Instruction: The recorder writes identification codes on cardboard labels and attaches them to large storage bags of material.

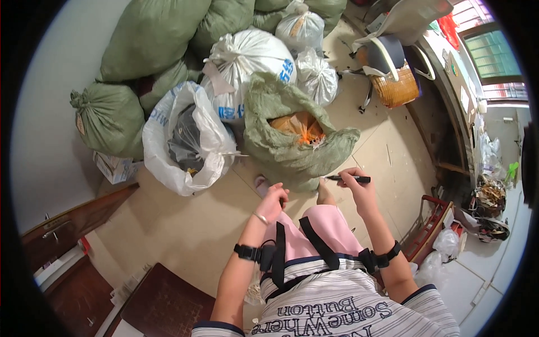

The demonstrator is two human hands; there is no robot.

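Standing over the open green woven sack point(292, 140) of orange packets, the right hand point(359, 188) pinches a black marker pen point(349, 179) level while the left hand point(273, 202) is curled shut, seemingly around its cap, so marking looks ready, needing the tip brought down steadily.

Soft daylight, sharp, fisheye-bent edges.

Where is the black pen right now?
The black pen is in the right hand, just below the open green sack on the floor.
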